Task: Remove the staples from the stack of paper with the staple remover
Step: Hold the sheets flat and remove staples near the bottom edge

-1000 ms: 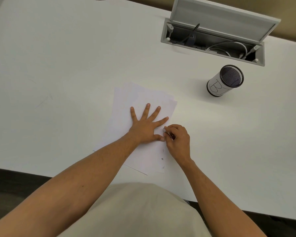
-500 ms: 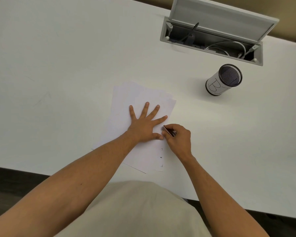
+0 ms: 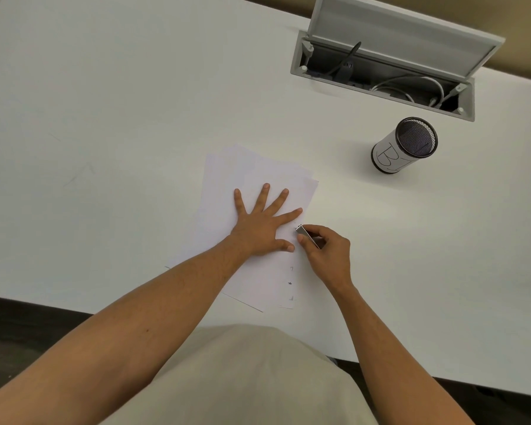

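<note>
- Paper stack (image 3: 252,176) lies fanned on white surface (image 3: 105,118), near its front edge.
- L hand (image 3: 259,227): flat on stack, fingers straight & spread, pressing sheets down; grip apart.
- R hand (image 3: 328,251): just beside stack's right edge, grip clamped on metal staple remover (image 3: 305,234); tool tip at the paper edge, btwn L index finger & thumb.
- Small dark marks (image 3: 290,283) along right margin nearer the person; too small to tell if staples.
- Mesh pen cup (image 3: 406,145) w/ white label, upright, well apart at right rear.
- Open cable box (image 3: 383,61) set in surface behind it, cords inside.
</note>
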